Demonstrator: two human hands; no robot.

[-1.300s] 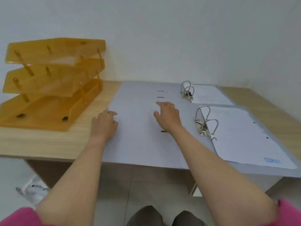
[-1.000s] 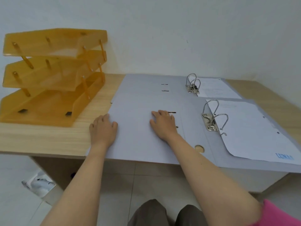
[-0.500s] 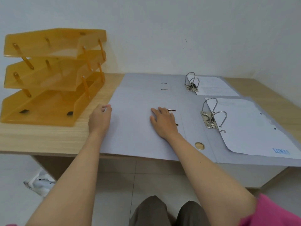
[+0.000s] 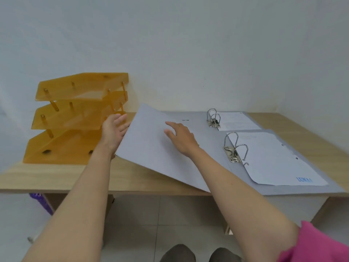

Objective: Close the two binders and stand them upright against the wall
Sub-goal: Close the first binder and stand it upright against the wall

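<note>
Near binder [image 4: 283,188] lies open on counter [image 4: 56,176], front right, paper on right half. Its left cover [image 4: 151,148] tilted up off counter. Left hand [image 4: 113,131] grasps cover's left edge, fingers under it. Right hand [image 4: 181,137] released, fingers spread flat on cover. Far binder [image 4: 198,118] open flat behind, near wall [image 4: 188,53]. Orange 3-tier tray [image 4: 75,118] at left.

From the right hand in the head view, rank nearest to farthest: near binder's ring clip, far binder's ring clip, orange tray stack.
From the right hand:
1. Near binder's ring clip, to its right.
2. Far binder's ring clip, right and toward the wall.
3. Orange tray stack, far left.
</note>
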